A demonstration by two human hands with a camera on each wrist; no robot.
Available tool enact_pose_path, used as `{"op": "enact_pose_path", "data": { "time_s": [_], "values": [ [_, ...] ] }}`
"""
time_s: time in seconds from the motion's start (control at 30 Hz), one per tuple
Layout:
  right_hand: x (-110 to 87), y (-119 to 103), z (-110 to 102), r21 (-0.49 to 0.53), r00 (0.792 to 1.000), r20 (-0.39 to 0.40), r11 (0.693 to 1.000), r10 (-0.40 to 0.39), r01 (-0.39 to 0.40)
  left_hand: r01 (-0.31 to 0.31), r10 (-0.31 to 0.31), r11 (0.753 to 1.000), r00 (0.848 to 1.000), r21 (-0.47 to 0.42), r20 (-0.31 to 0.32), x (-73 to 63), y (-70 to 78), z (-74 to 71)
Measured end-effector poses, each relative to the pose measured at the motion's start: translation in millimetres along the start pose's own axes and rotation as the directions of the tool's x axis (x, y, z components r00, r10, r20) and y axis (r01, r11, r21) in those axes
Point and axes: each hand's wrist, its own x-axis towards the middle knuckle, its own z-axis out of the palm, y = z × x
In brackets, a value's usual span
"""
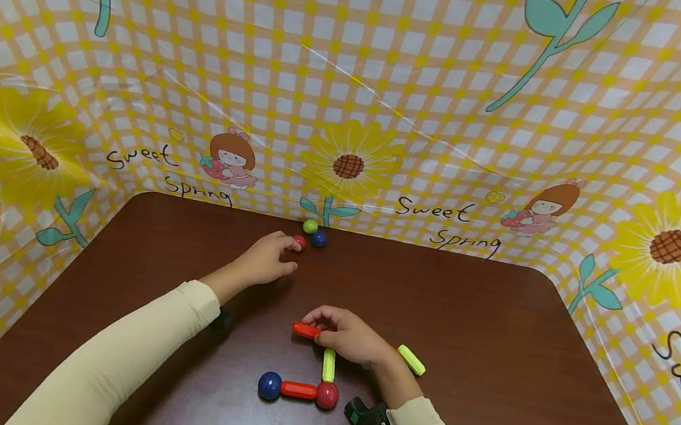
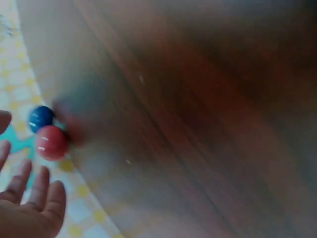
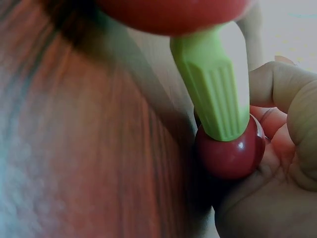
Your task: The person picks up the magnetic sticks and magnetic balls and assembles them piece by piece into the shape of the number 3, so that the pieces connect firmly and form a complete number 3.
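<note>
Near the far table edge my left hand (image 1: 270,258) reaches with extended fingers beside a red ball (image 2: 51,143). A blue ball (image 1: 320,239) and a green ball (image 1: 310,226) lie right by it. My right hand (image 1: 355,338) curls its thumb and fingers around a red rod (image 1: 304,330), whose left end sticks out. Under that hand, a second red ball (image 3: 230,153) joins a yellow-green rod (image 1: 329,365). This rod runs to a red corner ball (image 1: 326,395), from which another red rod (image 1: 299,390) leads to a blue end ball (image 1: 269,385).
A loose yellow-green rod (image 1: 411,360) lies to the right of my right wrist, partly behind it. A black device (image 1: 365,415) is at the right cuff. Checked cloth (image 1: 357,85) rises along the back and sides of the dark wooden table (image 1: 482,317).
</note>
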Motion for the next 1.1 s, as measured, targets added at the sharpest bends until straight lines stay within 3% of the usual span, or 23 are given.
{"op": "enact_pose_path", "data": {
  "time_s": [0.17, 0.37, 0.67, 1.1],
  "values": [
    [-1.3, 2, 0, -0.003, 1.000, -0.008, 1.000, -0.002, 0.002, 0.047, -0.049, 0.998, 0.997, -0.038, -0.055, 25.7, -4.9, 8.7],
    [-2.8, 1, 0, -0.005, 1.000, -0.017, 1.000, -0.006, 0.005, 0.092, -0.096, 0.994, 0.992, -0.055, -0.083, 39.0, -12.3, 20.3],
    [-1.6, -1, 1, -0.015, 1.000, -0.017, 1.000, 0.004, -0.004, 0.183, -0.191, 0.979, 0.977, -0.085, -0.094, 41.1, -16.5, 29.1],
    [-1.3, 0, 2, -0.016, 1.000, -0.014, 1.000, -0.008, 0.007, 0.191, -0.196, 0.979, 0.977, -0.067, -0.084, 31.4, -15.6, 22.5]
  ]
}}
